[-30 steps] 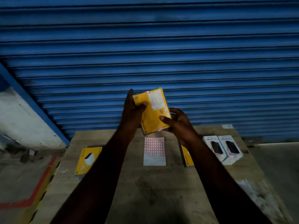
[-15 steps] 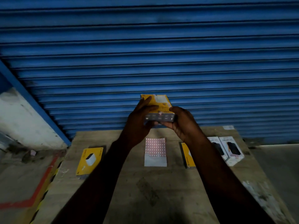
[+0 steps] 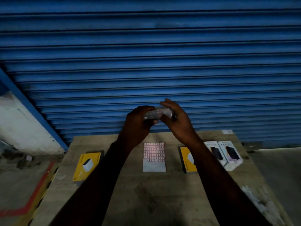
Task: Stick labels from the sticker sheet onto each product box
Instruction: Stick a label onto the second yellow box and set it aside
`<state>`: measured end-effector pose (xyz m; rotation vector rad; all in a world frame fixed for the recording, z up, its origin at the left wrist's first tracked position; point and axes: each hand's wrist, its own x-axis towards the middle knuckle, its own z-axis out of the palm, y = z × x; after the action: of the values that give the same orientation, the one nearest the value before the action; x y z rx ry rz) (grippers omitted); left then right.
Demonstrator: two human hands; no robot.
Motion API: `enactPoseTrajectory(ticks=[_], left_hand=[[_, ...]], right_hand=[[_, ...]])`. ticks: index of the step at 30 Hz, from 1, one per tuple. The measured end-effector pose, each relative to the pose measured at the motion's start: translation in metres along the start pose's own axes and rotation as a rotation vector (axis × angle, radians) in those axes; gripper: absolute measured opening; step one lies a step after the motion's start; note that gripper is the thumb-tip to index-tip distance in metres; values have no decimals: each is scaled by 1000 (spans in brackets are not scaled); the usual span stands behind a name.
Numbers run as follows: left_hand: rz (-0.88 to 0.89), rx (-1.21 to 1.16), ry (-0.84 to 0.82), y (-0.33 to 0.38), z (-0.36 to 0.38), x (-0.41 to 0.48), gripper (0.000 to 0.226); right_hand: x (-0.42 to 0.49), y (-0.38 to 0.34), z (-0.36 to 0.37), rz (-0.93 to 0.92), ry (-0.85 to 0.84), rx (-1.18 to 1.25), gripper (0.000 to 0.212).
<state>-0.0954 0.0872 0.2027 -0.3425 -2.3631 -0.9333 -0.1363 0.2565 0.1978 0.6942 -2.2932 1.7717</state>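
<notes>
Both hands hold a product box (image 3: 155, 113) in the air above the table, turned so only its dark narrow edge faces me. My left hand (image 3: 138, 123) grips its left end with curled fingers. My right hand (image 3: 176, 119) holds the right end, thumb under and fingers over the top. Below them the sticker sheet (image 3: 154, 156) with rows of red-framed labels lies flat on the table. A yellow box (image 3: 87, 165) lies to its left, another yellow box (image 3: 187, 160) to its right, partly behind my right forearm.
Two white boxes (image 3: 224, 152) with dark product pictures lie side by side at the table's right. The wooden table (image 3: 146, 193) stands against a blue roller shutter (image 3: 146, 62). A red line (image 3: 32, 198) marks the floor at left.
The held box has turned from showing its yellow face to showing only its narrow edge, and it has dropped a little lower. My right hand's fingers now lie over its top.
</notes>
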Motion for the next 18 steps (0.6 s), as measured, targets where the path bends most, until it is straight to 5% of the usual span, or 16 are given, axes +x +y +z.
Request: enactPoseTrajectory(ticks=[18], left_hand=[[37,42,-69,4,2,1,49]], right_hand=[[1,-3,-10,-115,94,-20,9]])
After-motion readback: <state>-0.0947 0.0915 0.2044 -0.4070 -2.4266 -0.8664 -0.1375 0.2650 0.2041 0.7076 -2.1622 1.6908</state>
